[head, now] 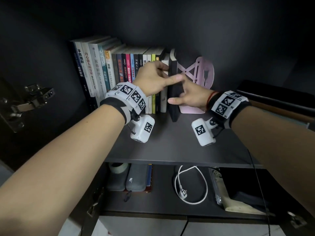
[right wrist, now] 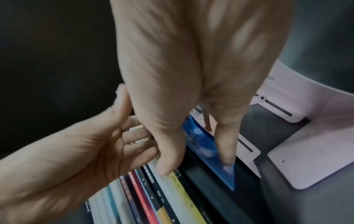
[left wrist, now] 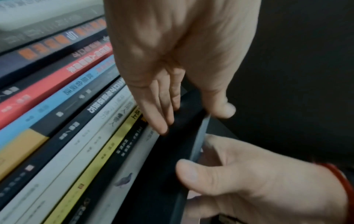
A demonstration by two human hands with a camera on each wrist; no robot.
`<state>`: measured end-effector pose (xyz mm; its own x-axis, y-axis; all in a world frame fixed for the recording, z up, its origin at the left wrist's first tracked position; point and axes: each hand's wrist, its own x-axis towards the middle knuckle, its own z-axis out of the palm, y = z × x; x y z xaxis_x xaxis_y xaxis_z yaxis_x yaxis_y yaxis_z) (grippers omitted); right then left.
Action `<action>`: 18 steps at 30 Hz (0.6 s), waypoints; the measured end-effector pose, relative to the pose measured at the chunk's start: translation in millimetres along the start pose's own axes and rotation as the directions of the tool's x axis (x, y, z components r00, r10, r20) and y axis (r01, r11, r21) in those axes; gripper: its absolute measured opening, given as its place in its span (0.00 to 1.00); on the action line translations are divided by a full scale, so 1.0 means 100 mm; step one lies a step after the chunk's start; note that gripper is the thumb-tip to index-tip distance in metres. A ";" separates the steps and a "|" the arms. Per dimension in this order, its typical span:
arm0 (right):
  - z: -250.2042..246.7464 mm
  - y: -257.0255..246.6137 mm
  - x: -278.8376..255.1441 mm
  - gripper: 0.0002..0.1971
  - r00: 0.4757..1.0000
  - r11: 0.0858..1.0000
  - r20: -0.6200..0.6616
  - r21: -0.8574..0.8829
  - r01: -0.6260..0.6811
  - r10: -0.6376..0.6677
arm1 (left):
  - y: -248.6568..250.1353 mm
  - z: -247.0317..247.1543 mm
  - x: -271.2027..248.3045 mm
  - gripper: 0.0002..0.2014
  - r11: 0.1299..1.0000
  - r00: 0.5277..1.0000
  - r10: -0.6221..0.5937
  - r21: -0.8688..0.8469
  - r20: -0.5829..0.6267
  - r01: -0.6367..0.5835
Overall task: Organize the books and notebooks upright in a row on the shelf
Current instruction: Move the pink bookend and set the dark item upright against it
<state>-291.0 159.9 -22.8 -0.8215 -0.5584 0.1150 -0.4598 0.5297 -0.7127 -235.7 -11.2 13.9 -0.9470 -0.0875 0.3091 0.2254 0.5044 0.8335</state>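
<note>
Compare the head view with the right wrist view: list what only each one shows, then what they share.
Only the head view: the lower shelf with a white cable, a tape roll and a grey case, plus the door hinge.

Only the right wrist view: the blue cover of the book being inserted, under the right hand's fingers.

Both: the left hand, the right hand, the black book between them, the row of books and the pink bookend.

book spines (head: 95, 68) (Chinese titles) reading 手机摄影, 长寿时代, 内心强大的力量
</note>
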 end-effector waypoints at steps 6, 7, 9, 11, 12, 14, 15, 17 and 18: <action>0.02 0.00 0.06 0.42 0.984 0.998 -0.180 -0.062 -0.001 -0.010 | 0.03 0.07 0.16 0.24 0.978 0.993 0.059 0.207 -0.104 -0.037; 0.03 0.00 0.08 0.40 0.981 0.997 -0.195 -0.073 -0.003 -0.011 | 0.03 0.06 0.18 0.23 0.969 0.991 0.063 0.243 -0.120 -0.032; 0.01 0.00 0.10 0.38 0.977 0.995 -0.214 -0.096 -0.012 -0.009 | 0.05 0.06 0.20 0.22 0.955 0.988 0.077 0.295 -0.132 -0.035; -0.02 0.00 0.10 0.43 0.971 0.990 -0.241 -0.135 -0.037 0.003 | 0.04 0.11 0.21 0.19 0.930 0.985 0.104 0.364 -0.139 -0.047; -0.02 0.00 0.11 0.44 0.968 0.986 -0.251 -0.159 -0.056 0.014 | 0.04 0.15 0.21 0.18 0.916 0.982 0.111 0.400 -0.149 -0.043; -0.01 -0.01 0.14 0.41 0.960 0.974 -0.276 -0.205 -0.101 0.041 | 0.04 0.21 0.22 0.16 0.888 0.975 0.108 0.460 -0.194 -0.007; 0.00 -0.02 0.15 0.38 0.957 0.967 -0.283 -0.221 -0.127 0.061 | 0.04 0.22 0.23 0.16 0.869 0.970 0.106 0.494 -0.220 0.018; 0.02 -0.03 0.17 0.32 0.950 0.956 -0.298 -0.242 -0.165 0.088 | 0.06 0.22 0.24 0.17 0.815 0.962 0.096 0.576 -0.255 0.071; 0.02 -0.05 0.18 0.30 0.947 0.953 -0.308 -0.248 -0.172 0.091 | 0.07 0.22 0.25 0.19 0.785 0.959 0.096 0.613 -0.265 0.091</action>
<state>-302.8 146.6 -18.7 -0.9237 -0.2839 0.2572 -0.3803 0.7596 -0.5276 -263.4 8.7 17.1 -0.8262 -0.2630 0.4982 -0.0493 0.9148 0.4010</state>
